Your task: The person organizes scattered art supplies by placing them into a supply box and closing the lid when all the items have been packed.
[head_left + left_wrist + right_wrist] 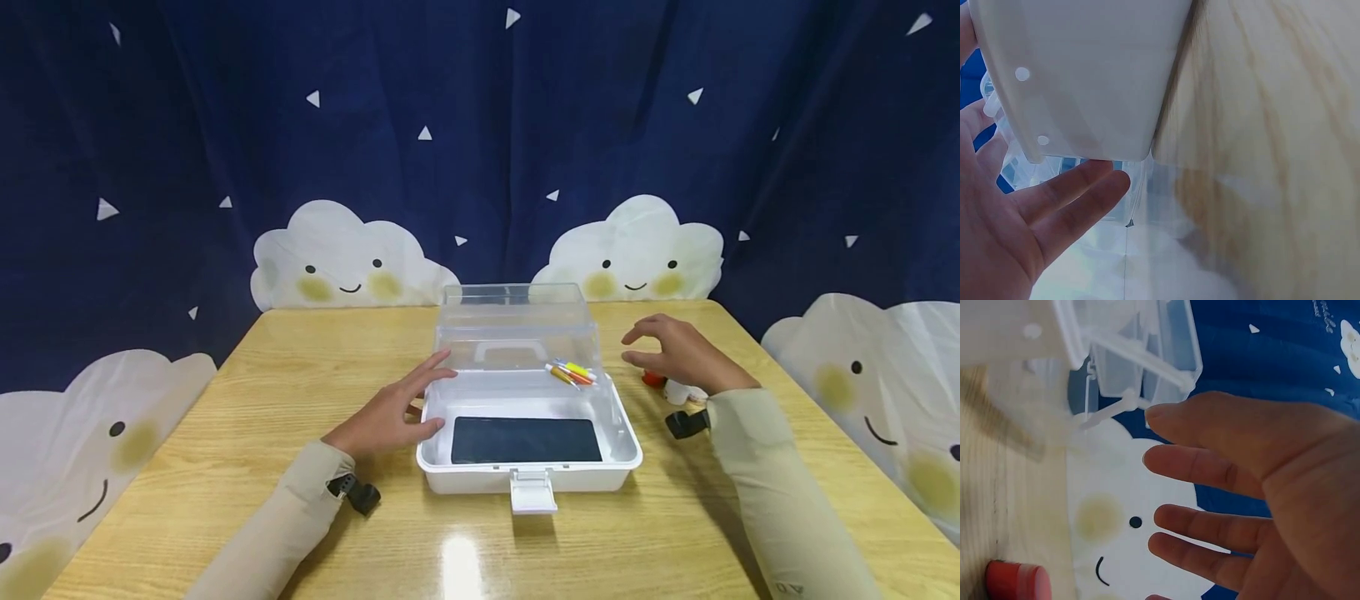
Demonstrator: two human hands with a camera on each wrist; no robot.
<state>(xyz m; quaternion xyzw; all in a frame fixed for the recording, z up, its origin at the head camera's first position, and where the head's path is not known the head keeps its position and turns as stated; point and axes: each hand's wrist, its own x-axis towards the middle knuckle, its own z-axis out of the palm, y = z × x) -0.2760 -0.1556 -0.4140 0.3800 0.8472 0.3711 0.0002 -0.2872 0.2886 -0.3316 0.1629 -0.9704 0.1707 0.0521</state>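
A white plastic storage box (483, 479) stands with its clear lid (517, 296) raised and its front latch (533, 493) hanging down. A dark flat rectangular thing (525, 440) lies on its floor. Several pens (572, 373), yellow, orange and white, lie together in the clear raised tray part at the right. My left hand (393, 412) is at the box's left side, fingers spread; in the left wrist view its fingers (1079, 212) reach past the white side wall. To the right of the box, my right hand (678, 354) hovers above the table, holding nothing, its fingers apart.
Under my right hand, on the wooden table (322, 358), are a red thing (654, 379) and a white thing (678, 392), both partly hidden. The red one looks like a short cylinder (1017, 581) from the right wrist. A dark blue curtain with clouds stands behind.
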